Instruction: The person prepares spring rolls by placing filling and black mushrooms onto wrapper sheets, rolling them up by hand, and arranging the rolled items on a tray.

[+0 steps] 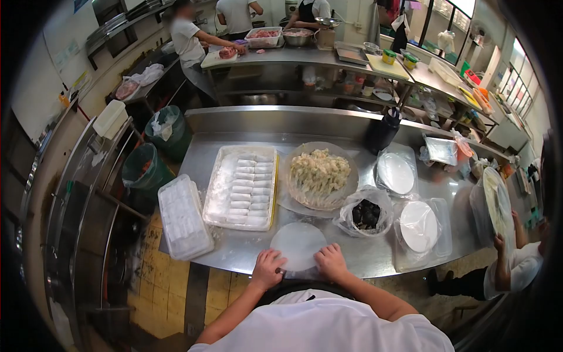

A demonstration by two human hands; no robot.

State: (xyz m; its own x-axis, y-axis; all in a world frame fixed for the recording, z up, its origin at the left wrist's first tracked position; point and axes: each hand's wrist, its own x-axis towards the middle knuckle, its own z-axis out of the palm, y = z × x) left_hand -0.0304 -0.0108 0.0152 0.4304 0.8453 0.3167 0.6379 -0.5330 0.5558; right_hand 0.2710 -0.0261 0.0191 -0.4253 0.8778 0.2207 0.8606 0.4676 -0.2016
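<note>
A round, translucent wrapper [298, 246] lies flat on the steel table in front of me. My left hand [268, 270] grips its near left edge with the fingers curled. My right hand [331, 262] has its fingers closed at the right edge. Beyond the wrapper is a wide bowl [288, 186] heaped with pale, chunky filling [319, 171]. To its right, a plastic-lined bowl [381, 227] contains dark, nearly black pieces [366, 215]. A white tray [211, 199] at the left has rows of white rolls [250, 182] on a powdery base.
Left of the tray, a lidded white container [185, 217] overhangs the table edge. Plastic-wrapped white round stacks [395, 173] and a dark bottle [384, 130] are at the right. Green bins [143, 167] stand left. Co-workers [189, 41] work at the back counter; another person [519, 264] is at right.
</note>
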